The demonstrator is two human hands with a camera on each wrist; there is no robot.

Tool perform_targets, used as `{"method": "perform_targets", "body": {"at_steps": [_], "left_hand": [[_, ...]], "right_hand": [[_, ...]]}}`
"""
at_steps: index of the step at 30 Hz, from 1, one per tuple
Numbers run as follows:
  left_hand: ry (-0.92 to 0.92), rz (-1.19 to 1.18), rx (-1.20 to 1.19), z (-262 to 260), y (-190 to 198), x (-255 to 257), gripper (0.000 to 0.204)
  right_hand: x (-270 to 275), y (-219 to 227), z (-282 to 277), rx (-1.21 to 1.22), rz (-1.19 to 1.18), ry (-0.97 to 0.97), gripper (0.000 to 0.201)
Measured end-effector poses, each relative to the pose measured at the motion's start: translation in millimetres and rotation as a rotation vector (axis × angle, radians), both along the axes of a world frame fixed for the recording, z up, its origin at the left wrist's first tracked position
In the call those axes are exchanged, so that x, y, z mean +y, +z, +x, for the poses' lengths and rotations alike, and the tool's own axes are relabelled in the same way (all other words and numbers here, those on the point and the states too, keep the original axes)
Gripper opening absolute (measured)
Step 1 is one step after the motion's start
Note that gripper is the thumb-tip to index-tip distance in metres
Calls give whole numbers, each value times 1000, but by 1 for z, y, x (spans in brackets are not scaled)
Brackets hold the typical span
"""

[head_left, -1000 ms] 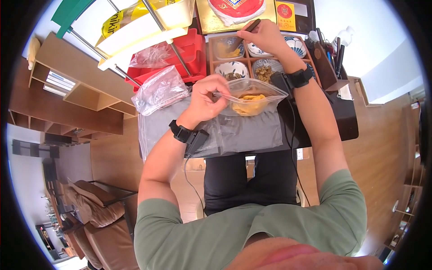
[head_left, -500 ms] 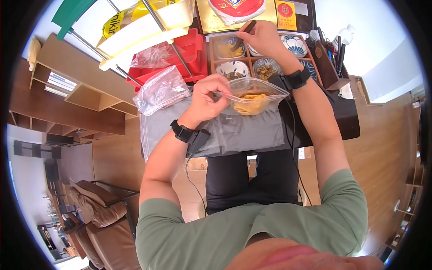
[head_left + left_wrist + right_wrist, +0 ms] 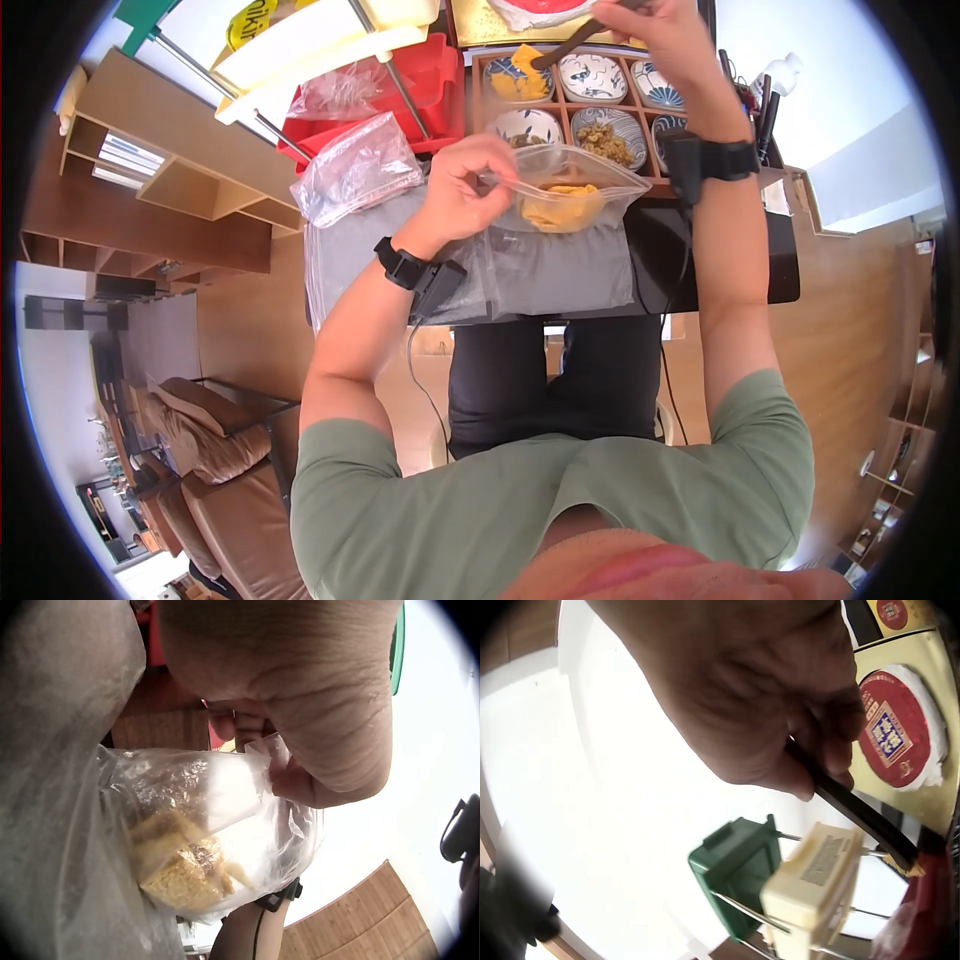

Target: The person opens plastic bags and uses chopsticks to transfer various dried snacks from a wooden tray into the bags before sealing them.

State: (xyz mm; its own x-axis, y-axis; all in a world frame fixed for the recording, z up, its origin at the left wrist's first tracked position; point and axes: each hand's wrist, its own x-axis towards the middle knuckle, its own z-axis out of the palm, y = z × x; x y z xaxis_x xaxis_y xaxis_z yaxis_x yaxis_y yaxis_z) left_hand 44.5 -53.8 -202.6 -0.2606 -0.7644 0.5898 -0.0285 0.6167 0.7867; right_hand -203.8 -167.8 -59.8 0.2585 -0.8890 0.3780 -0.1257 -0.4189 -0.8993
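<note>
My left hand (image 3: pixel 470 190) pinches the edge of a clear plastic zip bag (image 3: pixel 622 182), which stands open-mouthed with yellow dried slices (image 3: pixel 560 210) inside. In the left wrist view the thumb and fingers grip the bag film (image 3: pixel 180 776) at its top. My right hand (image 3: pixel 662 42) holds dark, slender tongs (image 3: pixel 578 42), angled down and left. Their tip holds a yellow piece (image 3: pixel 527 58) over the blue-patterned dish (image 3: pixel 491 84) at the tray's back left, where more yellow pieces lie. In the right wrist view a yellow bit (image 3: pixel 911 866) shows at the tongs' tip.
The dish stands in a divided wooden tray (image 3: pixel 560 107) with several patterned dishes, one holding brown dried bits (image 3: pixel 605 145). Left are a red bin (image 3: pixel 440 90), a folded plastic bag (image 3: pixel 360 170) and a cream rack shelf (image 3: pixel 310 75). More flat bags (image 3: pixel 570 270) cover the table's front.
My right hand has moved up and to the right, lifting the tongs with a yellow piece at their tip. The left hand keeps its hold on the bag. The head view has shifted slightly.
</note>
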Motion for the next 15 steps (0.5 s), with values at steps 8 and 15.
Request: {"method": "perform_targets", "body": {"at_steps": [8, 15], "left_hand": [[-18, -5, -3, 1, -2, 0, 15], [-15, -10, -14, 1, -1, 1, 15]], "right_hand": [[26, 22, -17, 298, 55, 452, 11], [5, 6, -13, 224, -14, 474, 11]]}}
